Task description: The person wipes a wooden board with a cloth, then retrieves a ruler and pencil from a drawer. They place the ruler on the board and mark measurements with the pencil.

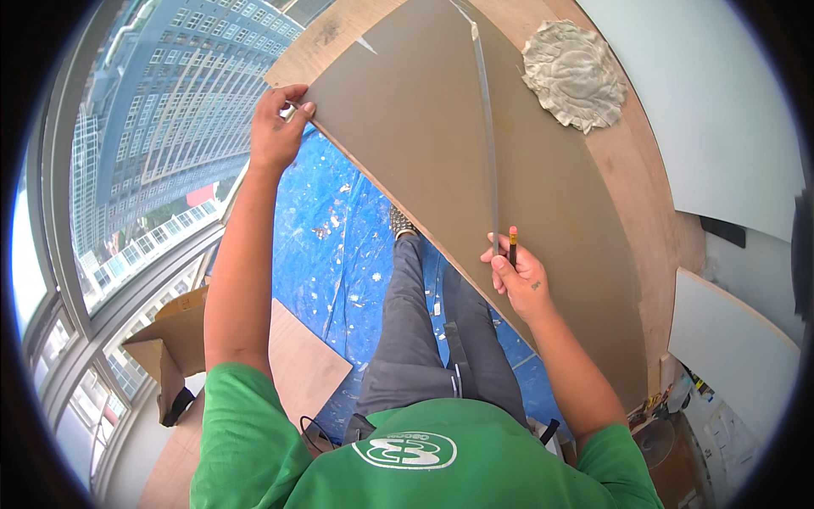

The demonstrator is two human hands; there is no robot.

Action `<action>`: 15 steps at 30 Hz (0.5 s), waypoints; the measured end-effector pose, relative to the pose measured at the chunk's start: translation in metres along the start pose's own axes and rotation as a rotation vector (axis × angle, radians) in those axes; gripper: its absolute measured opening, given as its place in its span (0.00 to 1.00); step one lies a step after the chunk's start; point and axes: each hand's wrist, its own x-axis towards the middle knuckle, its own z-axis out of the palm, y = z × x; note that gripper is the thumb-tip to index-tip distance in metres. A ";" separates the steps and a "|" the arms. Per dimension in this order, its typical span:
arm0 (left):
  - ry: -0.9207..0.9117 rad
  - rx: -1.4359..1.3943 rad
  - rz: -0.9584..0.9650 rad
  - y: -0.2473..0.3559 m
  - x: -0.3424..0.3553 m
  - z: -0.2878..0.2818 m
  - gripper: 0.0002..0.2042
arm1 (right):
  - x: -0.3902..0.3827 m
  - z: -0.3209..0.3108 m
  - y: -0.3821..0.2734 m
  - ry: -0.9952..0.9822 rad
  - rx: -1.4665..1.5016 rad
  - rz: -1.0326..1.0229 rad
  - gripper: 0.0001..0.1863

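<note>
A large grey-brown board (398, 93) with a bare wooden edge spans the upper middle and right. My left hand (284, 123) is closed at the board's left corner, gripping the edge; a small whitish bit shows between thumb and forefinger, too small to make out. A long, thin grey strip (487, 110), like a straightedge, runs from the board's top down to my right hand (517, 271). My right hand pinches the strip's lower part and also holds a dark pencil (513, 246) with its pink eraser end upward. A crumpled pale cloth (573, 76) lies at upper right.
Windows (83, 319) line the left. A blue sheet (314, 212) covers the floor under my legs. A cardboard box (165, 339) and plywood piece (301, 360) sit lower left. Pale panels (721, 314) stand at right, with loose tools (661, 399) at lower right.
</note>
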 end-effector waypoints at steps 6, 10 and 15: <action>-0.033 -0.159 -0.109 0.000 -0.002 -0.004 0.16 | -0.001 0.006 -0.003 0.014 -0.041 0.052 0.27; -0.064 -0.211 -0.083 -0.002 -0.001 -0.006 0.16 | -0.002 0.007 -0.004 0.031 -0.038 0.054 0.28; -0.050 -0.196 -0.074 -0.004 -0.004 -0.005 0.16 | -0.002 0.006 -0.001 0.028 -0.033 0.041 0.30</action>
